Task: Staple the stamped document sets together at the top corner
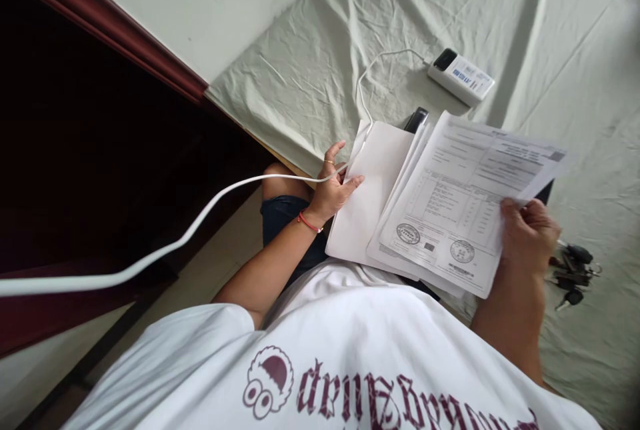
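We sit on the edge of a bed with a stack of papers (400, 217) across our lap. Our right hand (527, 230) pinches the near right corner of the top printed sheet (470, 197), the one with stamps at its bottom, and lifts it a little off the rest. Our left hand (334, 187) lies loose, fingers spread, touching the left edge of the blank white sheet (370, 190) at the bottom of the fan, gripping nothing. The likeliest trouble, as we judge it, is the white cable (200, 217): it runs from the power bank (461, 75) on the pale sheet (310, 63), under or beside the papers, across our left fingers and off toward the camera, so a tug from our head or a sweep of the left hand could drag the power bank or flick the papers askew. The stack is already splayed and only lightly pinned, so lifting the top page further could let the lower sheets slide off our knee toward the floor (220, 263). The keys (573, 273) lie just beside our right wrist and could be knocked.
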The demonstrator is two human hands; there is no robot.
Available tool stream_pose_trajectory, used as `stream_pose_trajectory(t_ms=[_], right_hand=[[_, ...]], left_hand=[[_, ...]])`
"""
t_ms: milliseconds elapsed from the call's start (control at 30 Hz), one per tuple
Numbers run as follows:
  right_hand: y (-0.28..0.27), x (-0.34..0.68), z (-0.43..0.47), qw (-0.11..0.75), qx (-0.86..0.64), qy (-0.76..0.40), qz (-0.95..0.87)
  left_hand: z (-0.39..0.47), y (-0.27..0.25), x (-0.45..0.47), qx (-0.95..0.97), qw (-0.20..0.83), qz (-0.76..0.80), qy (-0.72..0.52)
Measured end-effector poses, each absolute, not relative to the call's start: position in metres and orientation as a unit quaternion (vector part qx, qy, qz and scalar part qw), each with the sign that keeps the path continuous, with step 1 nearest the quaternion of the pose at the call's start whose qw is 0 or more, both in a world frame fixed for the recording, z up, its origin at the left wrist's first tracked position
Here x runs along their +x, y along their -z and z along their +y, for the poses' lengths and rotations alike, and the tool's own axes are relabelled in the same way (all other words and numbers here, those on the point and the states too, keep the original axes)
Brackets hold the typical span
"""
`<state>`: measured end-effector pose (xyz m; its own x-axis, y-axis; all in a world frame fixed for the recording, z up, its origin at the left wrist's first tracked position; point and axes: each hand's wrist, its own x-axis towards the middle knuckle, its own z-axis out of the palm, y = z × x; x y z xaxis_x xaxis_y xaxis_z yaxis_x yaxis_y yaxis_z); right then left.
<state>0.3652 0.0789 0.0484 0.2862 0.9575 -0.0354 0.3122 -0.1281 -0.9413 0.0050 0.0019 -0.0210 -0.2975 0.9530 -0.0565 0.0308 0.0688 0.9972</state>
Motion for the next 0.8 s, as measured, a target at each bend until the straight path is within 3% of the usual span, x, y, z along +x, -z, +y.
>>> stream_pose_trajectory(t_ms=[167,267,500,800], right_hand=[[-0.038,0.341,0.075,0.469,-0.627,-0.401,-0.476],[-0.032,0.331,0.074,0.436,-0.629,-0.414,-0.492],[-0.023,0.317,0.069,0.392,-0.623,-0.414,-0.536],[-0.018,0.308,0.058,0.392,-0.612,-0.453,-0.515]], left_hand=[[0.004,0.024,0.004,0.419,0.440,0.584,-0.539],[0.004,0.021,0.004,0.427,0.428,0.590,-0.536],[0.000,0.004,0.002,0.467,0.337,0.647,-0.500],[0.001,0.008,0.003,0.480,0.358,0.612,-0.518]])
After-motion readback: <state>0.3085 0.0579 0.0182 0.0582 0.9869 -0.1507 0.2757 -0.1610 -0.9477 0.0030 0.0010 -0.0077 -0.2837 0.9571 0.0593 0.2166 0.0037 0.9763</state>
